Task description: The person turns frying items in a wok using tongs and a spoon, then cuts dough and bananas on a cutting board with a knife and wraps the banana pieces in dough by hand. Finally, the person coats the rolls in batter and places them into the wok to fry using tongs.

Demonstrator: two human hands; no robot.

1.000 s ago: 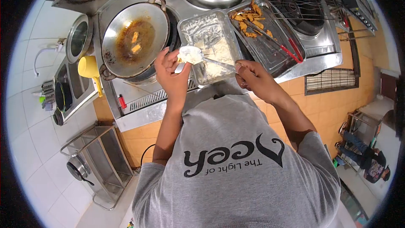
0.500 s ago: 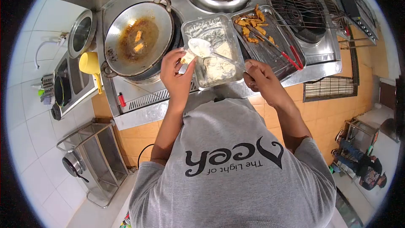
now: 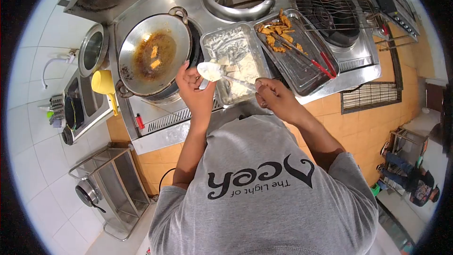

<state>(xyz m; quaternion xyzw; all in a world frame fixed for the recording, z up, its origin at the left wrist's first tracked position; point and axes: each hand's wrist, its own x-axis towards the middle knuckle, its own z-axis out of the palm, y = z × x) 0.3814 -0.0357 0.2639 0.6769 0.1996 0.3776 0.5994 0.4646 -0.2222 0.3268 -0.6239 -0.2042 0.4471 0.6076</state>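
Note:
My right hand [image 3: 277, 98] is closed around the handle of a metal spoon [image 3: 211, 72] with white paste in its bowl. The spoon reaches left across a rectangular metal tray [image 3: 206, 47] holding pale batter [image 3: 243, 73]. Beside the tray's left edge, my left hand [image 3: 196, 89] has its fingers curled together under the spoon bowl. A small pale coated food piece [image 3: 204, 84] shows between those fingers, mostly hidden by the spoon. Left of this hand, a wok [image 3: 130, 54] contains oil and two browned pieces [image 3: 155, 58].
Right of the batter, a dark tray [image 3: 302, 78] carries fried pieces [image 3: 278, 30] and red-handled tongs [image 3: 325, 66]. A wire rack [image 3: 325, 7] lies over a burner behind it. A yellow dipper [image 3: 103, 82] and red lighter [image 3: 140, 122] are at left. A person [image 3: 417, 184] is far right.
The spoon has moved left and closer to my body, now covering most of the piece in my left hand. My right hand has shifted left with it. The camera view has shifted slightly.

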